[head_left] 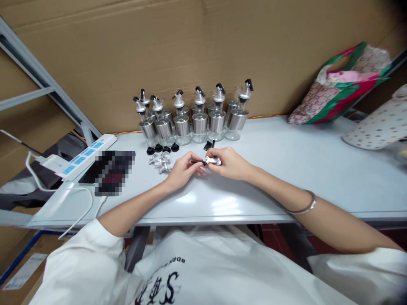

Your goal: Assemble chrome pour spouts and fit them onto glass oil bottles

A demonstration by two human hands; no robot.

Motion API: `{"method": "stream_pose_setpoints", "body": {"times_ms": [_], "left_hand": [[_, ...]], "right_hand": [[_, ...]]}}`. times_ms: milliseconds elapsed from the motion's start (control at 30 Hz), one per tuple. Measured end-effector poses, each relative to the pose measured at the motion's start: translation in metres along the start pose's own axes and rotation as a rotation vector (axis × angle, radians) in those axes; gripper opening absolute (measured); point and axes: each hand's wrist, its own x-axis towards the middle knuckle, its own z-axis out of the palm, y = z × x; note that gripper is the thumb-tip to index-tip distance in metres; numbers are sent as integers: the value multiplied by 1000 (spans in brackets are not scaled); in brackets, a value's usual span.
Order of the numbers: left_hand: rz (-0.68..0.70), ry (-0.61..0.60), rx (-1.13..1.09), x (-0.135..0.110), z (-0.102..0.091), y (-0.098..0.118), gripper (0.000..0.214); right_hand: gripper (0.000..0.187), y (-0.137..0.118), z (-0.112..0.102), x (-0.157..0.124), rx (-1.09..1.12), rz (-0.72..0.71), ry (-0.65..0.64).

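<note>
My right hand [231,164] is closed around a silver pourer top [215,161], which lies level just above the table. The fingers of my left hand [182,170] pinch a thin black flap [197,161] at the left end of that top. Whether the flap is joined to the top is too small to tell. Just behind my hands lie loose black flaps [208,145]. To the left are several black stoppers [166,149] and a small pile of silver pourer tops [162,162]. Behind these stand several glass and steel oil bottles [200,123], the front ones with pourers fitted.
At left on the grey table [286,152] are a white power strip [87,156] with cables and a dark device [92,171], partly pixelated. At right stand a patterned bag [318,99] and a dotted white container [378,123]. A cardboard wall [127,51] closes off the back.
</note>
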Motion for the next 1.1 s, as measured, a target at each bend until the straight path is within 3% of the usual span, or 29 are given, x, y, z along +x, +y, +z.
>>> {"method": "stream_pose_setpoints", "body": {"times_ms": [133,267,500,933,1100], "left_hand": [[16,57,87,0,-1,1,17],[16,37,115,-1,-1,2,18],[52,-11,76,-4,0,7,23],[126,14,340,-4,-3,8,18],[137,16,348,-4,-3,9,16]], "right_hand": [[20,-3,0,1,27,4,-9],[23,-6,0,-1,-8,7,-17],[19,-7,-3,-1,32,49,-30],[19,-4,-4,1,257,166,-176],[16,-2,-4,1,249,135,-147]]}}
